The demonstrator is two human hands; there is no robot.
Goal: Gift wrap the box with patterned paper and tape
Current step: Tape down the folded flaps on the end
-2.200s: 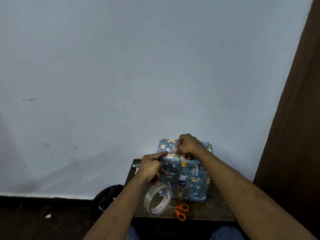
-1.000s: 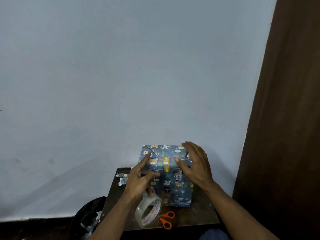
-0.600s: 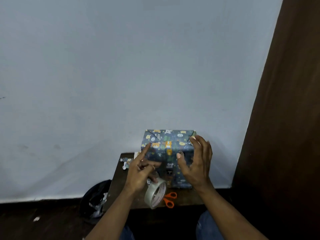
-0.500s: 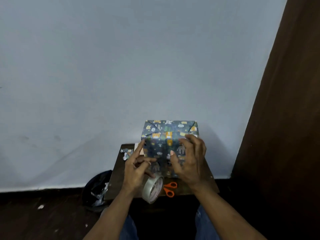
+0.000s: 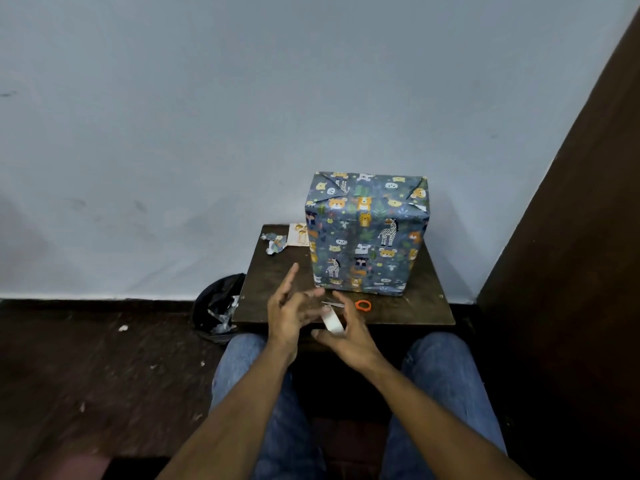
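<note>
The box [image 5: 367, 233] is seen in the middle of the frame, standing on a small dark table [image 5: 429, 306] close to a pale wall [image 5: 242, 98]. It is fully covered in blue paper with little animals on it. The paper looks smooth and a bit shiny, and folded flaps can be seen at the top corners.

Lower in the frame, just in front of the box, the tape [image 5: 333, 319] is held between both hands. The left hand [image 5: 289, 313] is held up with its first finger straight and the other fingers loosely bent toward the roll. The right hand [image 5: 349, 336] is curled under and beside the roll. Which hand bears the roll cannot be told, since the picture is blurred there.

The step in hand seems to be pulling a new strip of tape. It is best done by finding the loose end with a nail, pulling slowly so the strip stays flat, and keeping it off the fingers. The tape is a clear round ring and looks thin and sticky.

Scissors [image 5: 362, 304] with orange handles are lying on the table just behind the hands. Paper scraps [image 5: 275, 244] are left at the far left corner of the table.
</note>
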